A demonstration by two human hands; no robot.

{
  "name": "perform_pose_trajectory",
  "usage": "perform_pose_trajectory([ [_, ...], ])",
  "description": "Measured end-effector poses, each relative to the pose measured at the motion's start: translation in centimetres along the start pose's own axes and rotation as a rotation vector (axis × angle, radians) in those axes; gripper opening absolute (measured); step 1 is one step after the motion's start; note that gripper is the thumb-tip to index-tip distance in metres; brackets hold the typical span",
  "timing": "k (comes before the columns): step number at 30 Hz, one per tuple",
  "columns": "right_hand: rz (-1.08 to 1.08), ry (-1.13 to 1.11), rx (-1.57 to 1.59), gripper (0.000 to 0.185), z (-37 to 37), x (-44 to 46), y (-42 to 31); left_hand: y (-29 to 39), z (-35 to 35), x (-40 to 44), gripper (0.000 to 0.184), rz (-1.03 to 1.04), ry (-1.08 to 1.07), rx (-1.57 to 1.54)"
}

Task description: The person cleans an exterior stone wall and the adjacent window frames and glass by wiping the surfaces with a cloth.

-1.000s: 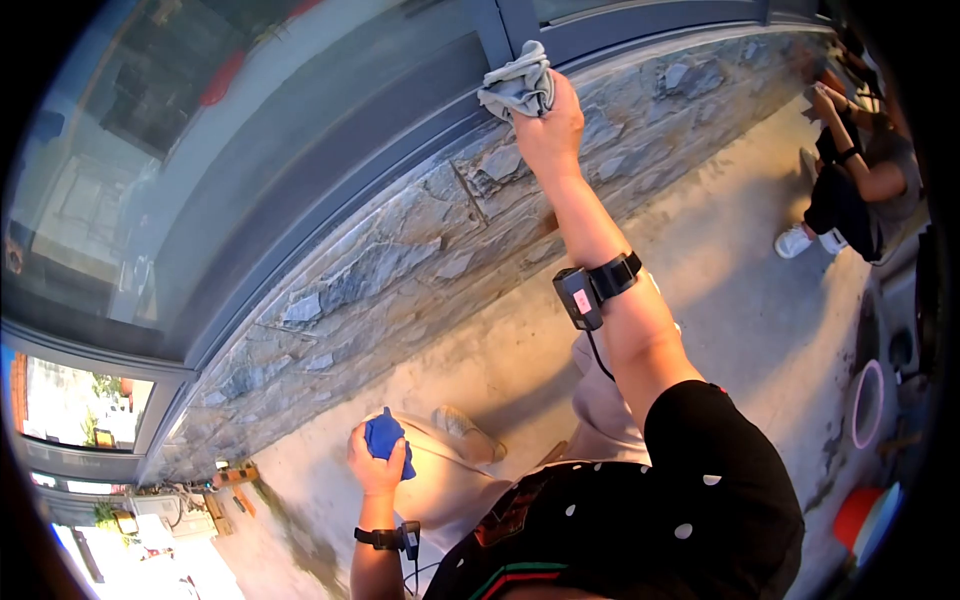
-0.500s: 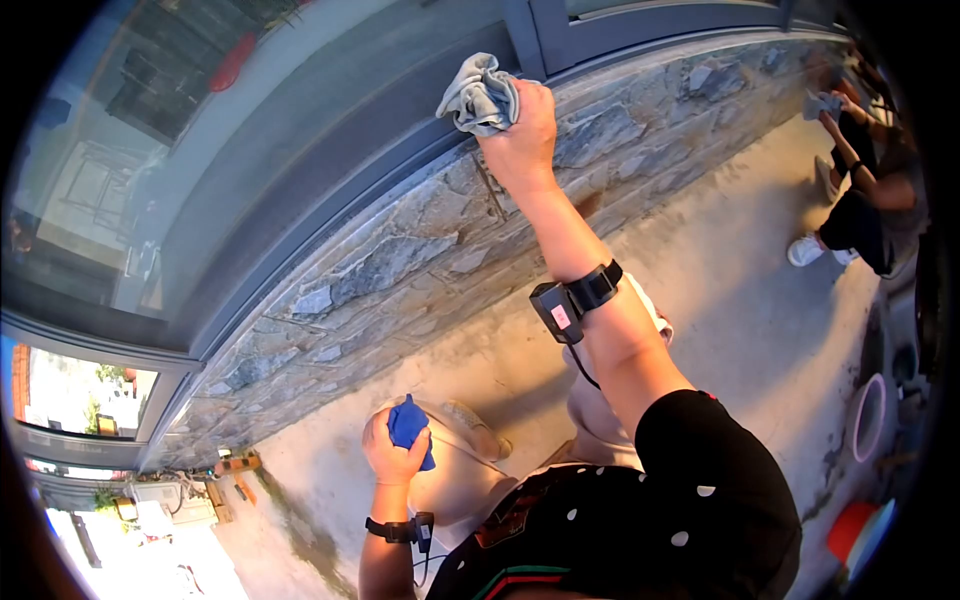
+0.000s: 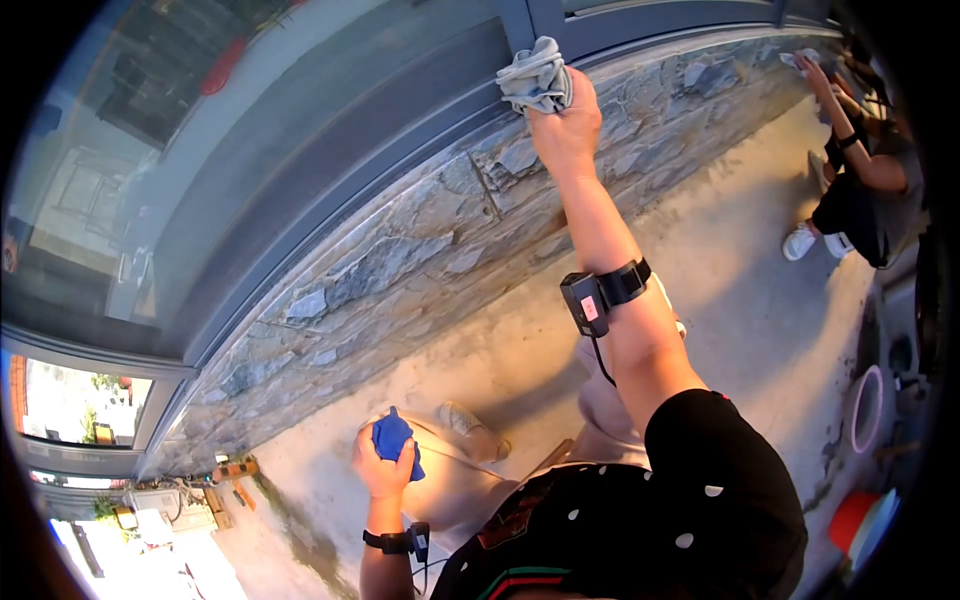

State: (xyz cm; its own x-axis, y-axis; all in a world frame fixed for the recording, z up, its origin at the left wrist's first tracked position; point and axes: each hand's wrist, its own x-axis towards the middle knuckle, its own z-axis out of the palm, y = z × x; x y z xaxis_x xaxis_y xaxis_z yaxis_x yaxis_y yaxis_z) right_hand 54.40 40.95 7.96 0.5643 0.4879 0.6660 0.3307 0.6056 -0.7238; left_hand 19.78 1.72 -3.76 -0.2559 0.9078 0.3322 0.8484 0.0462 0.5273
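Note:
My right hand (image 3: 567,120) is closed round a crumpled grey cloth (image 3: 537,77), which sits against the lower frame (image 3: 440,118) of a large window. That arm is stretched far out, with a black strapped device (image 3: 603,295) on it. Lower down, near my knee, my left hand (image 3: 383,465) grips a bunched blue cloth (image 3: 394,438). The glass (image 3: 290,150) fills the upper left, with reflections on it. Just below the frame runs a stone-faced wall (image 3: 400,265).
At the right, another person (image 3: 860,180) crouches by the same wall, a hand raised with a pale cloth. A pink-rimmed basin (image 3: 866,410) and a red bucket (image 3: 852,520) stand at the right edge. Tools (image 3: 240,480) lie on the concrete floor (image 3: 480,375) at lower left.
My right hand has moved right along the window frame with the grey cloth. My left hand has shifted slightly, still holding the blue cloth. The other person's hand has risen toward the wall top.

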Motion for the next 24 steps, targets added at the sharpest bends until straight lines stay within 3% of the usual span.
perform_pose_trajectory([
  [2,-0.101,-0.050,-0.141,0.041,1.5,-1.0,-0.2,0.6,0.1,0.3,0.060,0.026,-0.005,0.013],
  [8,-0.255,-0.505,0.074,0.042,5.3,-7.6,-6.7,1.5,0.8,1.0,0.063,0.108,0.006,0.073],
  [10,-0.473,-0.595,0.151,0.042,7.0,-10.4,-8.1,1.3,0.8,1.1,0.063,0.120,0.005,0.089],
  [13,-0.544,-0.645,0.169,0.040,7.4,-11.5,-8.7,1.0,0.5,1.2,0.062,0.108,-0.006,0.071],
  [16,-0.568,-0.524,0.023,0.025,7.1,-9.3,-7.6,0.9,0.2,1.0,0.062,0.032,-0.017,0.009],
  [21,-0.467,-0.268,-0.218,0.047,3.3,-3.5,-2.2,-0.1,-0.5,-0.6,0.061,-0.013,0.050,-0.027],
  [24,-0.381,-0.182,-0.355,0.047,1.1,-0.6,0.3,-0.9,-0.9,-1.1,0.060,-0.006,0.062,-0.043],
])
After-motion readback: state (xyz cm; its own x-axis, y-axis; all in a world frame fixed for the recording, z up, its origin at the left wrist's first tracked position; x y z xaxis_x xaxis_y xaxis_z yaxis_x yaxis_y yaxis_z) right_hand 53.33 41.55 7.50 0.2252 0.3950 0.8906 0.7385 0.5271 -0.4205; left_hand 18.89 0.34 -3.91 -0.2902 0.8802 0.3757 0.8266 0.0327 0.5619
